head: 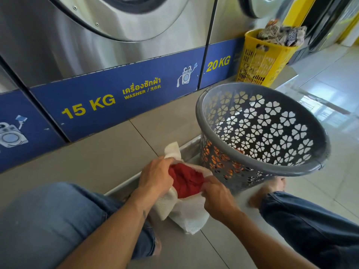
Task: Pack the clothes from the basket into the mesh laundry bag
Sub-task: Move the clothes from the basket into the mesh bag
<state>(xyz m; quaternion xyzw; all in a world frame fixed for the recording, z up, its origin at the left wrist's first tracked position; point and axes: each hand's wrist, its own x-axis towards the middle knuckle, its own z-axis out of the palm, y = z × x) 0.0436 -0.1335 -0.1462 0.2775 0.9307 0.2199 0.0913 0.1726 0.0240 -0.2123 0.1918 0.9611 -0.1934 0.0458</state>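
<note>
A white mesh laundry bag [189,214] lies on the floor between my knees, its mouth held wide. A red garment [186,180] fills the mouth. My left hand [155,176] grips the bag's left rim, fingers curled over the mesh. My right hand [216,197] pinches the right rim beside the red cloth. Just right of the bag stands a grey plastic basket [233,152] with flower-shaped holes; orange cloth [219,159] shows through its lower wall.
Steel washers with a blue panel [116,98] marked 15 KG and 20 KG stand behind. A yellow basket [262,61] full of patterned clothes sits at the back right. My jeans-clad knees flank the bag, and a bare foot [270,189] rests by the grey basket.
</note>
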